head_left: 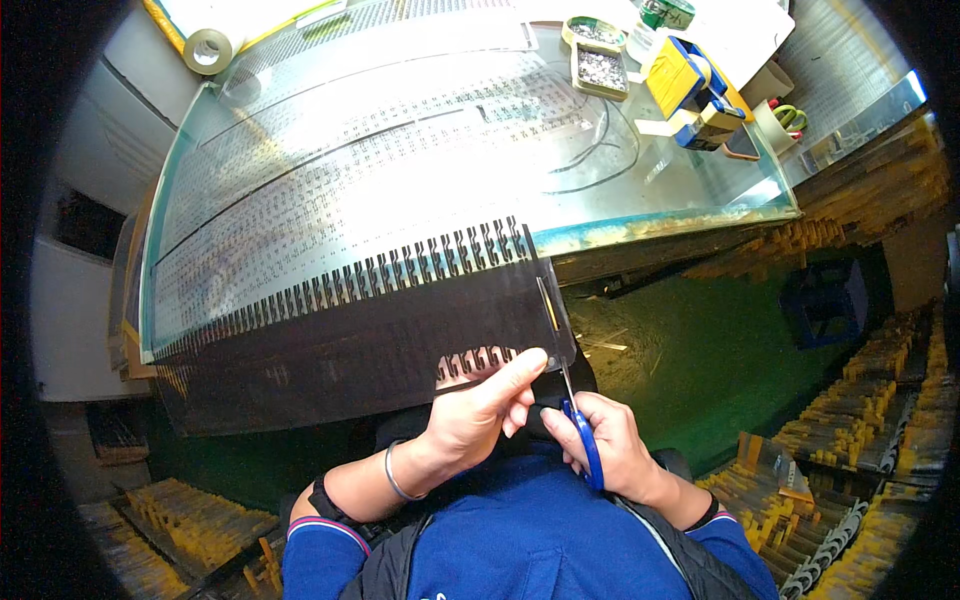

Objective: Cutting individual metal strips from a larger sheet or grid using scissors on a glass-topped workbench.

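Note:
A dark, glossy film sheet [330, 355] lies partly over the near edge of a glass-topped table [640, 205] and hangs toward me. A row of black hook-shaped marks runs along its far side, with clear film between them. My left hand [465, 415] pinches the sheet near its right end, thumb on top and other fingers partly hidden beneath. More hook shapes show through a see-through patch beside that hand. In my right hand [620, 440] are blue-handled scissors [590, 455]. Their blades point away from me along the sheet's right end; whether they are parted is unclear.
At the table's far right stand a blue-and-yellow tape dispenser [672, 75], a tray of small parts [600, 72] and a cup with green-handled scissors [790, 118]. A tape roll [208, 50] sits far left. Racks of yellow-and-dark pieces [850, 400] flank the green floor [680, 340].

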Tool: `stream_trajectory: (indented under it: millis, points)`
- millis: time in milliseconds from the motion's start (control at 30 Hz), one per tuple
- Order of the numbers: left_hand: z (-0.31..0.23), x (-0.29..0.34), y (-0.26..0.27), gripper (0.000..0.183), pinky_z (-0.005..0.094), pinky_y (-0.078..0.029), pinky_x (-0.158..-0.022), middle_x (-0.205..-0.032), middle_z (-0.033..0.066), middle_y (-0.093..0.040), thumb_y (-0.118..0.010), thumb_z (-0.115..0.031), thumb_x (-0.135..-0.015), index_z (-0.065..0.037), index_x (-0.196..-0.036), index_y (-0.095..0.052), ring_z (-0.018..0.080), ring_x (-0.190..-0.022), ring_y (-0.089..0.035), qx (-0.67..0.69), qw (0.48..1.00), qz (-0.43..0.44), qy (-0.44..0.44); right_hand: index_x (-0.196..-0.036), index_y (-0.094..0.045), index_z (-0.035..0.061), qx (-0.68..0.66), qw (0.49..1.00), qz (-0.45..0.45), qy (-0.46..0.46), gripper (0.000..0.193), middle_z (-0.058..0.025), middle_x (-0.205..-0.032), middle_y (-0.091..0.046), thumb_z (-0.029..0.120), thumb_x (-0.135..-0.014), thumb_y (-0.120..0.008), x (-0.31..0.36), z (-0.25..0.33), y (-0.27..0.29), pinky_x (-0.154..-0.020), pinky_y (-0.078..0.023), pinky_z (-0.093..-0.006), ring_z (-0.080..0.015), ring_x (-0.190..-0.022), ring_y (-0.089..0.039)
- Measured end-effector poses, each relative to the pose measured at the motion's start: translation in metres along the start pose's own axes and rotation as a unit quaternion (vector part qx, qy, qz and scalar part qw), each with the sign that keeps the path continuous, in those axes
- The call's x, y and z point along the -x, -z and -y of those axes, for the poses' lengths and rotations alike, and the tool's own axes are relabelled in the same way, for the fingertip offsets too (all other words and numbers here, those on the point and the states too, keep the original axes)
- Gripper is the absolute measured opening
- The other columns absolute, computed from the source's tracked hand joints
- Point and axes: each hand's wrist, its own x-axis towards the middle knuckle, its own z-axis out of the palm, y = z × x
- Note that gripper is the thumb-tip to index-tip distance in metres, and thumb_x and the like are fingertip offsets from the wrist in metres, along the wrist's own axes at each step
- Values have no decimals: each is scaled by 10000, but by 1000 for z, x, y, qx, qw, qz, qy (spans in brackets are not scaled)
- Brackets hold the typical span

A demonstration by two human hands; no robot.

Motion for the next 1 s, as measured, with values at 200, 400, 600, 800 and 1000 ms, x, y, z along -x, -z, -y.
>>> stream_trajectory:
  millis: [200,400,600,800,1000]
  points:
    - [3,1,5,144,173,-353,-357,-562,-8,-543,-599,-196,-821,-74,-745,-607,52,-433,-482,9,998,55,-1,-561,-470,-1,13,1000,-7,-10,339,-100,-503,-439,203,-776,-635,2,2,0,-426,-340,-314,-156,-438,-424]
    - [7,11,0,177,168,-354,-372,-592,-15,-530,-571,-224,-841,-67,-762,-596,42,-461,-475,-2,996,78,50,-667,-524,-19,-23,1000,-9,5,228,-132,-603,-491,166,-770,-611,-4,-1,2,-517,-389,-326,-212,-548,-493]
    - [11,14,-1,202,171,-356,-378,-591,-16,-527,-575,-248,-838,-71,-740,-589,44,-466,-476,-31,994,84,71,-720,-542,-19,-10,999,-6,47,194,-163,-664,-522,159,-755,-610,-8,-10,7,-580,-415,-341,-266,-627,-531]
    - [15,15,-1,184,192,-334,-357,-564,-7,-520,-579,-242,-832,-86,-735,-585,70,-432,-458,-41,994,75,68,-704,-531,-17,-23,1000,6,12,200,-149,-638,-512,159,-762,-604,-7,-8,7,-547,-414,-332,-235,-598,-531]
    - [16,16,-2,177,189,-340,-372,-589,-7,-528,-567,-247,-841,-81,-784,-593,70,-452,-466,-36,992,76,98,-692,-519,-15,-52,999,4,-1,192,-118,-610,-499,144,-772,-589,-6,-9,5,-460,-395,-302,-165,-523,-516]
